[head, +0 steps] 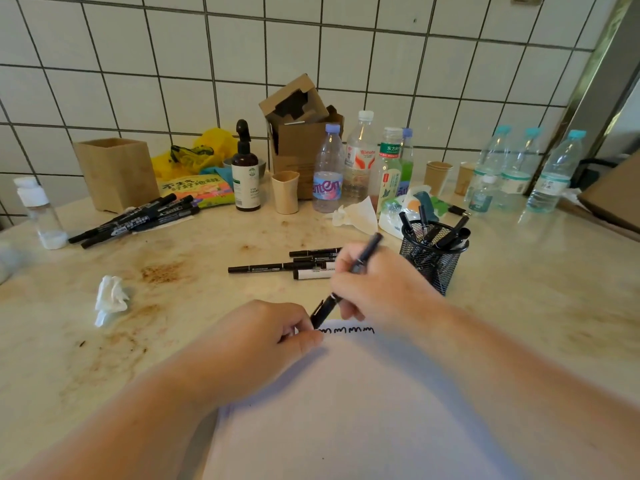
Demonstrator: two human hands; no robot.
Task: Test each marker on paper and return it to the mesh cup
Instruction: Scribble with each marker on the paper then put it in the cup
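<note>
Nearest to us lies the white paper (346, 410) on the stained surface (173, 341), with a row of black scribbles (349, 330) along its far edge. Our left hand (266, 334) rests at the paper's far left corner, its fingers curled; it seems to pinch the lower end of the black marker (346, 282), though we cannot tell whether that part is a cap. Our right hand (377, 289) grips the same marker around its barrel, which tilts up and away to the right, its lower end just above the scribbles.

To the left a crumpled tissue (110, 299) lies well apart from the paper. Just beyond our right hand a few markers (294, 266) lie flat on the surface. To their right stands the black mesh cup (433, 261), upright, with several markers standing in it.

Farther left, a second pile of markers (138, 218) lies before a brown box (117, 173). Along the tiled wall (173, 46) stand a dark pump bottle (246, 171), a beige cup (285, 192), an open cardboard carton (301, 133) and many water bottles (519, 168).
</note>
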